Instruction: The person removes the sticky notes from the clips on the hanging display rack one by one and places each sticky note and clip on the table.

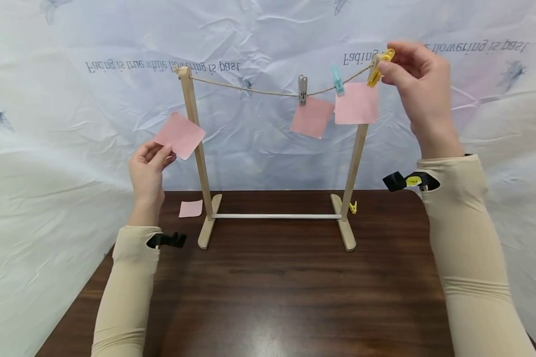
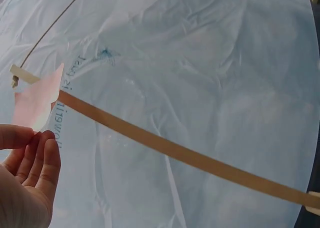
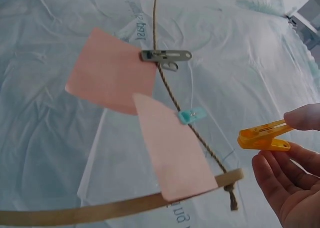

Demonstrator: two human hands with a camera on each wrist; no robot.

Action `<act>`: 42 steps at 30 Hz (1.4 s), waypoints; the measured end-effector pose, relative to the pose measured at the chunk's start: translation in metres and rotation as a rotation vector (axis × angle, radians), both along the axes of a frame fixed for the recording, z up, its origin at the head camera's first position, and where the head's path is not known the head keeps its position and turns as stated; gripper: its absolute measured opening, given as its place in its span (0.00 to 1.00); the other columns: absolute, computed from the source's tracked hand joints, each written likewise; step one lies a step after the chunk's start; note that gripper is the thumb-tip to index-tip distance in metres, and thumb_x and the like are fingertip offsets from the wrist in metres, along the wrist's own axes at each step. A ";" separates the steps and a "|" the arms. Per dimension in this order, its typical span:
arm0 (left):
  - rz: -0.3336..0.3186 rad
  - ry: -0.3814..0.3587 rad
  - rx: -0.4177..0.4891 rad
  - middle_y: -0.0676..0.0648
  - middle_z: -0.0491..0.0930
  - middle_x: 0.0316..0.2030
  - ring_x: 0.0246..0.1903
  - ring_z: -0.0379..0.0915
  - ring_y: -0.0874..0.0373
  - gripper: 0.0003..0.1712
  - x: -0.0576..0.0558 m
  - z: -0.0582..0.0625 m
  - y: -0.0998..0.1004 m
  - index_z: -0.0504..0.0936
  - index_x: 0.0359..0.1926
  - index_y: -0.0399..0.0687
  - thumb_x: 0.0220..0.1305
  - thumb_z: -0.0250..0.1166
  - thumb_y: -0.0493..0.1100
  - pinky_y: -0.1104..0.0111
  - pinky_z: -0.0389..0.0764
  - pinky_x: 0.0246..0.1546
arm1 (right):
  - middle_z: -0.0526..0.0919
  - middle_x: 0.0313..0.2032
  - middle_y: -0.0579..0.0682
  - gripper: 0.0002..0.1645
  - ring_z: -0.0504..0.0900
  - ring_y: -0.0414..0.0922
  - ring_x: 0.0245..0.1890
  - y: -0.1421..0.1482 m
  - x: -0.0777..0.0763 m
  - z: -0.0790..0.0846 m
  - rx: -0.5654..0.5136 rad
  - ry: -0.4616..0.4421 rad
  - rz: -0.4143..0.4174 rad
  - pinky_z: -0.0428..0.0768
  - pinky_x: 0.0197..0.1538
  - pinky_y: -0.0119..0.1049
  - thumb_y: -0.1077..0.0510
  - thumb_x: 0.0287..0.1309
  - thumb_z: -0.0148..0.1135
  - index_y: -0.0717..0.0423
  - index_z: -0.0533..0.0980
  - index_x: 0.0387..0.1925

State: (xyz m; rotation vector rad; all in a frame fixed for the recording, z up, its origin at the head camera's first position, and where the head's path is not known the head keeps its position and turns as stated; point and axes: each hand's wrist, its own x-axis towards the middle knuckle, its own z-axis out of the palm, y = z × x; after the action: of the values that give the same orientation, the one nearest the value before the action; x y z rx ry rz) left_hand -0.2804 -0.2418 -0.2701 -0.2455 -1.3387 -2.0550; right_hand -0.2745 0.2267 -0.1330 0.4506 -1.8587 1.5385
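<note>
By a sagging string [image 1: 268,93] above the desk [image 1: 268,277]

Head view: I see the left hand [image 1: 148,166] pinching a pink paper [image 1: 181,135] before a post [image 1: 202,168], the right hand [image 1: 422,82] gripping a yellow peg [image 1: 381,68] near the string's end. Left wrist: fingers nip the paper's edge. Right wrist: the peg, pinched, is apart from two clipped papers [image 3: 110,75].

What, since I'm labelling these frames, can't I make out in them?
Printed line: head view, partly behind the right hand.
Right post: head view, upper stretch behind the blue-pegged note.
Left hand: left wrist view, cut off by left and bottom edges.
Held pink note: head view, thumb covers some of its edge.
</note>
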 end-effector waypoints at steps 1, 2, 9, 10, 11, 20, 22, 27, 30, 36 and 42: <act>0.001 -0.006 0.003 0.42 0.83 0.30 0.27 0.82 0.55 0.04 0.001 -0.001 -0.003 0.83 0.35 0.34 0.60 0.69 0.26 0.69 0.87 0.33 | 0.81 0.44 0.47 0.19 0.80 0.41 0.43 0.002 -0.001 -0.002 -0.009 -0.005 0.002 0.80 0.51 0.28 0.62 0.63 0.67 0.55 0.82 0.56; 0.003 -0.015 0.002 0.43 0.83 0.30 0.27 0.82 0.55 0.04 0.003 -0.003 -0.006 0.83 0.35 0.34 0.60 0.69 0.25 0.69 0.87 0.32 | 0.81 0.44 0.47 0.19 0.79 0.41 0.43 0.004 -0.001 -0.004 -0.011 -0.010 -0.002 0.80 0.50 0.29 0.62 0.64 0.67 0.55 0.82 0.56; -0.007 -0.057 -0.013 0.45 0.82 0.30 0.28 0.81 0.56 0.05 0.009 -0.012 -0.023 0.82 0.34 0.33 0.60 0.66 0.23 0.69 0.87 0.33 | 0.78 0.43 0.45 0.21 0.78 0.39 0.42 0.023 -0.004 -0.020 -0.016 -0.083 -0.064 0.79 0.49 0.27 0.60 0.65 0.65 0.52 0.81 0.59; -0.008 -0.065 -0.012 0.44 0.82 0.30 0.28 0.81 0.56 0.05 0.010 -0.013 -0.025 0.82 0.34 0.33 0.60 0.66 0.23 0.69 0.87 0.33 | 0.78 0.44 0.45 0.21 0.78 0.39 0.42 0.026 -0.004 -0.022 -0.027 -0.098 -0.066 0.79 0.49 0.26 0.59 0.65 0.65 0.52 0.81 0.59; -0.009 -0.073 -0.014 0.45 0.81 0.30 0.28 0.80 0.56 0.06 0.010 -0.014 -0.027 0.82 0.34 0.33 0.60 0.66 0.23 0.70 0.87 0.33 | 0.78 0.44 0.44 0.21 0.78 0.38 0.42 0.028 -0.004 -0.025 -0.031 -0.112 -0.073 0.79 0.49 0.25 0.59 0.65 0.65 0.51 0.81 0.59; 0.015 -0.180 -0.064 0.46 0.77 0.29 0.29 0.76 0.58 0.08 0.014 -0.029 -0.045 0.81 0.35 0.36 0.59 0.66 0.22 0.73 0.85 0.31 | 0.76 0.43 0.40 0.25 0.76 0.35 0.43 0.047 -0.011 -0.057 0.035 -0.236 -0.148 0.76 0.41 0.21 0.55 0.65 0.67 0.50 0.78 0.63; 0.024 -0.202 -0.080 0.47 0.78 0.29 0.28 0.77 0.59 0.09 0.014 -0.033 -0.047 0.82 0.35 0.37 0.59 0.66 0.22 0.74 0.84 0.31 | 0.76 0.42 0.39 0.26 0.75 0.34 0.43 0.050 -0.014 -0.065 0.066 -0.245 -0.161 0.75 0.40 0.21 0.54 0.65 0.67 0.51 0.78 0.64; 0.043 -0.269 -0.124 0.48 0.80 0.30 0.28 0.76 0.61 0.11 0.012 -0.044 -0.051 0.82 0.36 0.40 0.60 0.65 0.22 0.76 0.83 0.30 | 0.75 0.41 0.37 0.28 0.75 0.32 0.42 0.059 -0.018 -0.086 0.128 -0.274 -0.188 0.73 0.39 0.21 0.52 0.65 0.67 0.53 0.76 0.65; 0.066 -0.340 -0.224 0.52 0.80 0.31 0.30 0.76 0.63 0.10 0.011 -0.053 -0.053 0.82 0.39 0.40 0.61 0.66 0.24 0.78 0.81 0.30 | 0.75 0.40 0.36 0.30 0.75 0.31 0.42 0.062 -0.020 -0.099 0.164 -0.299 -0.200 0.72 0.38 0.21 0.49 0.66 0.67 0.54 0.76 0.66; 0.123 -0.461 -0.576 0.61 0.79 0.34 0.35 0.75 0.67 0.15 0.013 -0.078 -0.055 0.79 0.52 0.31 0.66 0.66 0.34 0.81 0.78 0.33 | 0.75 0.42 0.35 0.32 0.74 0.32 0.42 0.064 -0.019 -0.126 0.208 -0.354 -0.181 0.70 0.35 0.25 0.45 0.67 0.65 0.53 0.74 0.68; 0.127 -0.475 -0.658 0.60 0.80 0.35 0.35 0.75 0.68 0.20 0.015 -0.095 -0.059 0.77 0.55 0.26 0.69 0.65 0.37 0.81 0.78 0.35 | 0.75 0.44 0.38 0.36 0.73 0.32 0.42 0.069 -0.022 -0.145 0.282 -0.376 -0.214 0.70 0.35 0.27 0.40 0.67 0.62 0.55 0.72 0.69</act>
State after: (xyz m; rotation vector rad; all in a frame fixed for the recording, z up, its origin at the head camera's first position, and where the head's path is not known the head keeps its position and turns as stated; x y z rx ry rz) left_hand -0.2655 -0.3006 -0.3653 0.0588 -2.2413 -1.5573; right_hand -0.2969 0.2955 -0.2784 0.0796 -2.3435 1.2854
